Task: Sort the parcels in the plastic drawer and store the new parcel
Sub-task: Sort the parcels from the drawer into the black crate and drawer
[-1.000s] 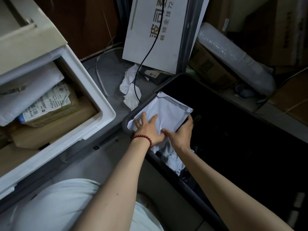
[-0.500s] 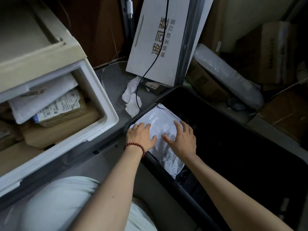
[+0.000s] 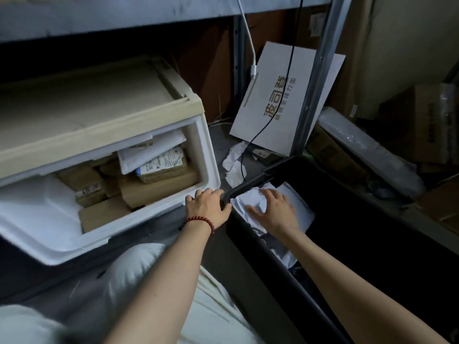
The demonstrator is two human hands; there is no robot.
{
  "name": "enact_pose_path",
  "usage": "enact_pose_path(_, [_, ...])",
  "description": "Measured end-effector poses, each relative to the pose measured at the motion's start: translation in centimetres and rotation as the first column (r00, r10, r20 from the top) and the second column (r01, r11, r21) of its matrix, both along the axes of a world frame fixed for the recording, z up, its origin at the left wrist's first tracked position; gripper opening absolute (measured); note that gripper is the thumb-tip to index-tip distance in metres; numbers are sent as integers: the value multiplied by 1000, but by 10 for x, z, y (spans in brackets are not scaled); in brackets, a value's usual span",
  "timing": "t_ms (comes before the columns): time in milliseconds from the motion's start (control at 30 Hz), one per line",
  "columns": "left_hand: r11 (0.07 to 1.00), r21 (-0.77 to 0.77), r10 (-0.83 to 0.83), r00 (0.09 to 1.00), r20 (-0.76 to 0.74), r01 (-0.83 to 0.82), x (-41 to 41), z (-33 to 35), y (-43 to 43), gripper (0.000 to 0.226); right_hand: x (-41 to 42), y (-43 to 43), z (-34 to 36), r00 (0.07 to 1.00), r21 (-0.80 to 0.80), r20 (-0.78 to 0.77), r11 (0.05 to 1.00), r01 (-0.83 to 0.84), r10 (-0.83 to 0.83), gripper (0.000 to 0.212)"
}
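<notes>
A white plastic drawer (image 3: 210,155) stands pulled out of its beige cabinet at the left. It holds several brown cardboard parcels (image 3: 159,188), a labelled parcel (image 3: 162,166) and a white padded envelope (image 3: 149,151). A crumpled white parcel (image 3: 299,206) lies in the near corner of a black bin (image 3: 250,181) at the right. My right hand (image 3: 274,213) rests flat on that parcel with its fingers spread. My left hand (image 3: 207,207), with a red bead bracelet on its wrist, lies with relaxed fingers between the drawer's front corner and the bin's corner, holding nothing.
A white printed carton (image 3: 280,100) leans against a metal shelf post (image 3: 315,78), with a black cable (image 3: 268,125) hanging over it and crumpled white paper (image 3: 232,162) below. Cardboard boxes and a bubble-wrap roll (image 3: 357,145) crowd the right. A shelf board runs overhead.
My left hand has slid left off the white parcel to the bin's corner by the drawer. My right hand stays on the parcel. The view has swung left, showing more of the drawer.
</notes>
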State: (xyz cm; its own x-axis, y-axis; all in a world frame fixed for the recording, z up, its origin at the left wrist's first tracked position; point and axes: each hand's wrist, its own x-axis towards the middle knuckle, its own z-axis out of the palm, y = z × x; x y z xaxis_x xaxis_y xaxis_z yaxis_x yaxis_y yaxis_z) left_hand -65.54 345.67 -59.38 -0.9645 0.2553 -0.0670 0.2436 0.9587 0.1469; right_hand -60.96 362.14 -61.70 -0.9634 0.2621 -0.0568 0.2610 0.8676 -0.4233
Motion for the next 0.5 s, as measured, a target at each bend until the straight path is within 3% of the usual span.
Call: enact_pose_path(500, [928, -8, 370, 922, -116, -374, 40, 87, -181, 50, -25, -144, 78, 935, -52, -101, 937, -345, 339, 69])
